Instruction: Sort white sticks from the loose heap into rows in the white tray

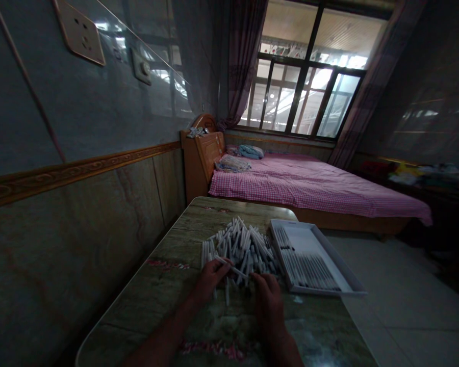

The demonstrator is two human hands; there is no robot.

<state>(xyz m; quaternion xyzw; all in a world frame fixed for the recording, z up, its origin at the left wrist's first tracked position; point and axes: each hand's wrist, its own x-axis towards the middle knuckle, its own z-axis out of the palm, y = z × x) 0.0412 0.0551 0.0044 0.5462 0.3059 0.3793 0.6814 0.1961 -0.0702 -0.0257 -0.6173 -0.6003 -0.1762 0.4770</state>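
My left hand pinches a slim white pen, which slants down toward the right. Close to that pen's lower end is my right hand, its fingers curled; whether anything lies between them is hidden. Just beyond both hands spreads a loose heap of white pens, pointing in many directions. Right of the heap, a shallow white box holds pens in rows, a longer row near its front and a shorter one at its back left.
Everything lies on a marble-patterned table with rounded corners. Behind it stands a bed with a pink checked sheet and a wooden headboard. A tiled wall runs along the left, and floor shows at right.
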